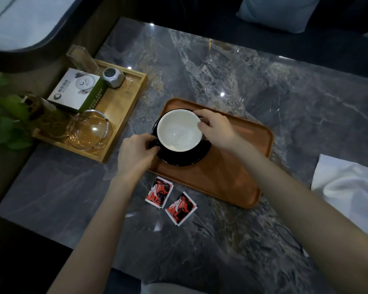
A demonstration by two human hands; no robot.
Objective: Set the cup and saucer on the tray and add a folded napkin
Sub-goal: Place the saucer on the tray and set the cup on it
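Cup (179, 130) sits on saucer (185, 157) between both hands: left fingers (151, 145) pinching its handle, right fingers (202, 124) gripping the rim.

Dim, soft, wide-angle edge distortion.

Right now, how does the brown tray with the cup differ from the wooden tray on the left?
The brown tray has rounded corners and a low rim; the wooden tray is paler, square-cornered, with taller walls. The brown tray holds only a cup on a saucer, while the wooden tray is crowded with a box, a glass ashtray and a small clock. Both sit on the marble table.
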